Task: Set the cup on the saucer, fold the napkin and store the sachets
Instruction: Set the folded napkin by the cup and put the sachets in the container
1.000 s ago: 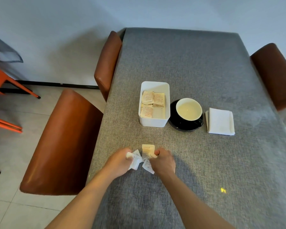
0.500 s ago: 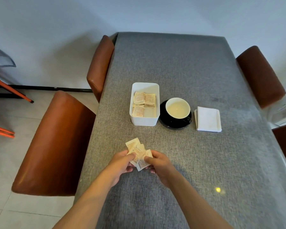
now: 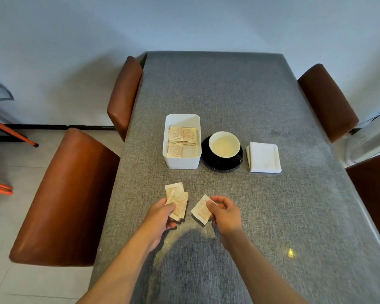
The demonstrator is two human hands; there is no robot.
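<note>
Cup [image 3: 224, 144] sits on saucer [image 3: 208, 159], napkin [image 3: 264, 157] folded; left hand [image 3: 160, 213] grips several sachets [image 3: 177, 202], right hand [image 3: 223, 212] pinches one sachet [image 3: 201, 210], box [image 3: 181, 162] awaits them

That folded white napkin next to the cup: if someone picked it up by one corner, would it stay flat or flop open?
The napkin would probably flop: it looks like soft cloth, with rounded layered edges on its left side. The folds lie loose with nothing pinning them, so lifting one corner would likely let them fall open. It seems light and should slide little on the rough grey tablecloth.
</note>
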